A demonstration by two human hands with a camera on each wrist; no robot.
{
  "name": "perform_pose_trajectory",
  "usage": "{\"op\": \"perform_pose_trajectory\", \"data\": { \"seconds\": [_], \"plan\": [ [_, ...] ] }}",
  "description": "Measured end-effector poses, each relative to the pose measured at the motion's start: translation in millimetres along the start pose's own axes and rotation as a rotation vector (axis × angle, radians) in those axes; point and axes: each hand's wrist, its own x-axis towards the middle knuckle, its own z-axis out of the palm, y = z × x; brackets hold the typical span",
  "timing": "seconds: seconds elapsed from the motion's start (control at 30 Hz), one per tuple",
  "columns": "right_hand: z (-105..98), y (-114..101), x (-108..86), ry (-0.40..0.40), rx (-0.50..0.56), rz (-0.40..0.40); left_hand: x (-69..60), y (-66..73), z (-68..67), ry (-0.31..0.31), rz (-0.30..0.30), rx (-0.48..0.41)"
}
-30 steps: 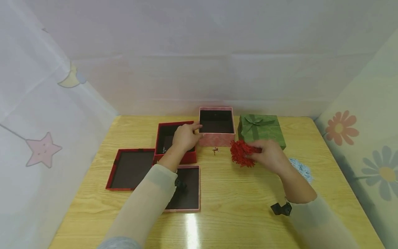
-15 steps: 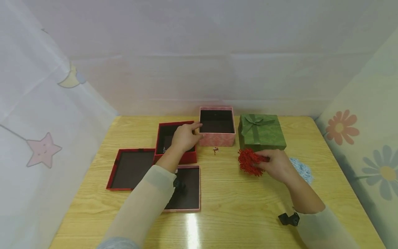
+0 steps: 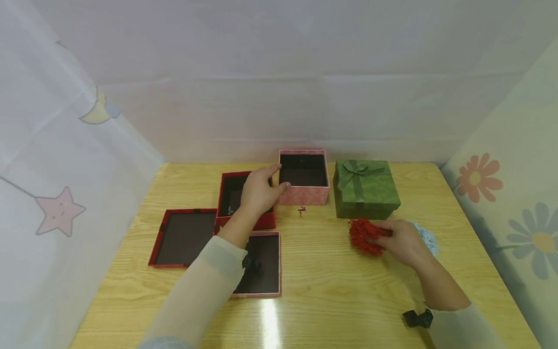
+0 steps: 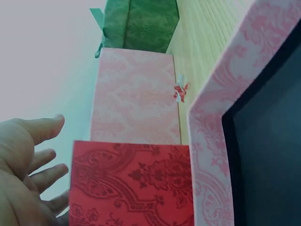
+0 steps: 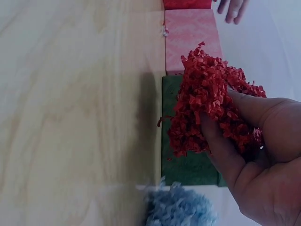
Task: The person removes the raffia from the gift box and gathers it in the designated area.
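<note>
My right hand pinches a clump of red shredded paper just in front of the green gift box, which is lidded and has a bow. Close beside that hand lies a pile of light-blue shredded paper, partly hidden by it in the head view. My left hand is over the red box, fingers extended and holding nothing. Its fingertips come near the left edge of the uncovered pink box; whether they touch it, I cannot tell. A small bluish scrap shows inside the red box.
A red lid lies with its dark inside up at the left. The pink lid lies likewise, partly under my left forearm. Small red and white scraps lie before the pink box. White cloth walls surround the wooden table.
My right hand has moved right and toward me with the red shredded paper, away from the pink box. The left hand has stayed nearly in place, its thumb and fingers shifting slightly.
</note>
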Motion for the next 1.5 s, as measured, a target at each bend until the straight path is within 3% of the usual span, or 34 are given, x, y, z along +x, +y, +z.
{"op": "perform_pose_trajectory", "data": {
  "seconds": [0.13,0.27,0.7,0.93,1.2,1.5],
  "plan": [
    [0,9,-2.9,0.017,-0.042,-0.005,-4.4,10.1,-1.8,0.051,0.031,-0.016],
    [-1,14,-4.4,0.026,-0.073,-0.017,-7.9,20.7,-1.1,0.063,0.066,-0.045],
    [0,29,-6.6,0.055,-0.132,-0.036,-16.8,42.2,9.3,-0.006,0.152,-0.108],
    [1,23,-7.0,0.035,-0.176,-0.042,-19.9,50.5,18.2,-0.062,0.188,-0.174],
    [-4,15,-9.8,-0.008,-0.176,-0.005,-22.8,57.5,28.7,-0.072,0.210,-0.157],
    [-17,4,-17.4,-0.007,-0.183,-0.021,-24.9,65.1,34.0,-0.070,0.256,-0.135]
  ]
}}
